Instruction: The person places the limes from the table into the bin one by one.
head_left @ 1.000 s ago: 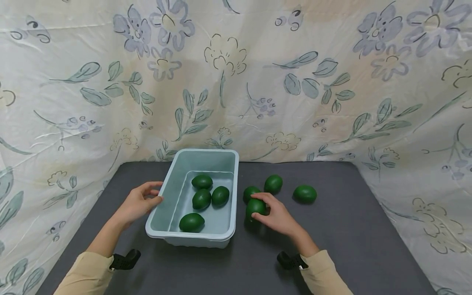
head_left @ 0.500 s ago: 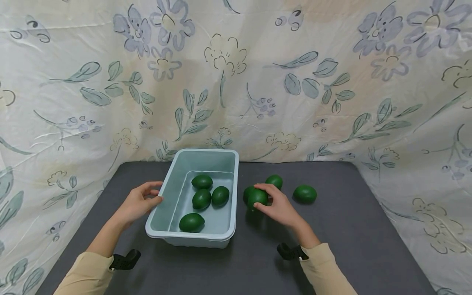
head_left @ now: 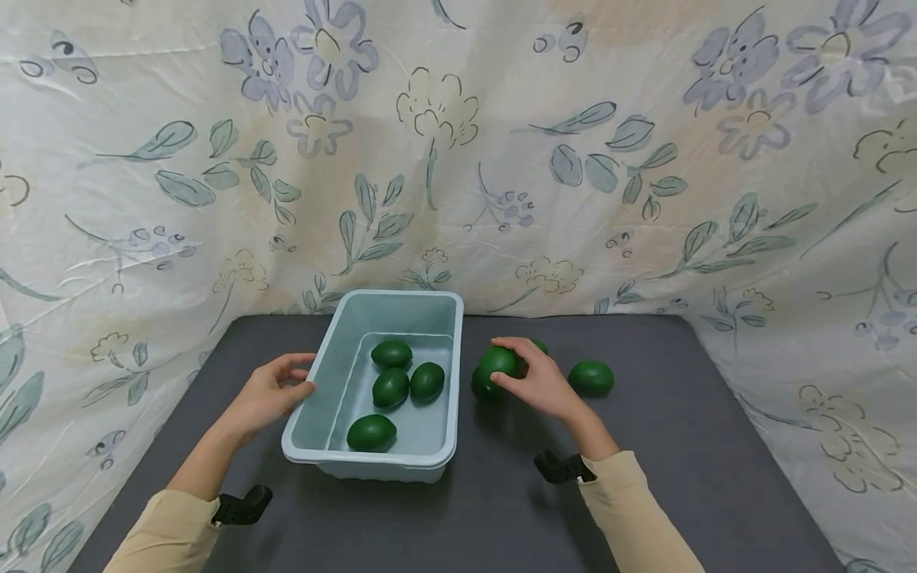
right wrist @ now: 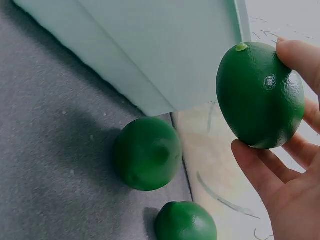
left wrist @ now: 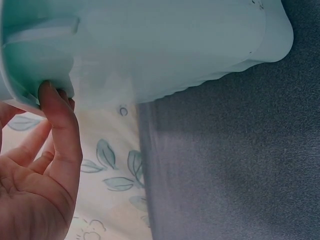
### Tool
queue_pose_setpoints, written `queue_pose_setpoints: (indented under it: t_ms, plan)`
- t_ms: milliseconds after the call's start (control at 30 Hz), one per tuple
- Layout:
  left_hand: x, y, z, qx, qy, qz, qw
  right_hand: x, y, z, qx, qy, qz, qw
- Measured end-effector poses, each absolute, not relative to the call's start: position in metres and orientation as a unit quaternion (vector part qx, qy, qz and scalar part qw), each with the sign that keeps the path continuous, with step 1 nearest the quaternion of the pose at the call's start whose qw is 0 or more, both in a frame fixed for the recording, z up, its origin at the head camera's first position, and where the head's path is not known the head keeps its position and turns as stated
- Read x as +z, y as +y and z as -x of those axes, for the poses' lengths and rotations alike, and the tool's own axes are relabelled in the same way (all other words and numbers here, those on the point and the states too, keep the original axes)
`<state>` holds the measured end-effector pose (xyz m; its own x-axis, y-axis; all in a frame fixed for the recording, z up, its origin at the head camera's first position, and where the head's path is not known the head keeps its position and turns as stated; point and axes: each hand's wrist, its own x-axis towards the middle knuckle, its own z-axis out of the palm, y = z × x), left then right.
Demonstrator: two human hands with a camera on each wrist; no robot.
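Note:
My right hand [head_left: 533,374] grips a glossy green avocado [right wrist: 260,95] between fingers and thumb, with the tub's wall behind it in the right wrist view. In the head view it overlaps another avocado [head_left: 487,387] standing right of the tub. My left hand [head_left: 268,391] touches the outer left side of the pale blue-green plastic tub [head_left: 300,455] just at its rim; in the left wrist view the thumb [left wrist: 62,125] meets the wall under the lip. Several avocados, one of them an avocado [head_left: 371,433] near the front wall, lie inside the tub.
Behind my right hand, one avocado [head_left: 539,346] is mostly hidden, and another avocado [head_left: 591,378] rests farther right. A dark grey cloth [head_left: 673,446] covers the table. A floral curtain [head_left: 458,159] hangs at its back edge.
My right hand has moved the gripped avocado away from me and up, so it now overlaps the avocados behind it. My left hand and the tub have stayed in place.

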<state>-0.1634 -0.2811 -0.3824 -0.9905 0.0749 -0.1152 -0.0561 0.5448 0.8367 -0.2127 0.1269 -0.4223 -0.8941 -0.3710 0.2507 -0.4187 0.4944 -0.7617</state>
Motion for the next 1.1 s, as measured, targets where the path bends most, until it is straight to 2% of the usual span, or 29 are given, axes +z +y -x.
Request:
queue_pose_setpoints:
  t_ms: [433, 1100]
  plan:
    - [-0.383, -0.282, 0.164, 0.479, 0.875, -0.002, 0.072, -0.4, 0.118, 0.23, 0.459, -0.856, -0.235, 0.031]
    - [-0.382, -0.282, 0.165, 0.469, 0.881, 0.004, 0.071, -0.366, 0.084, 0.243, 0.464, -0.847, -0.258, 0.008]
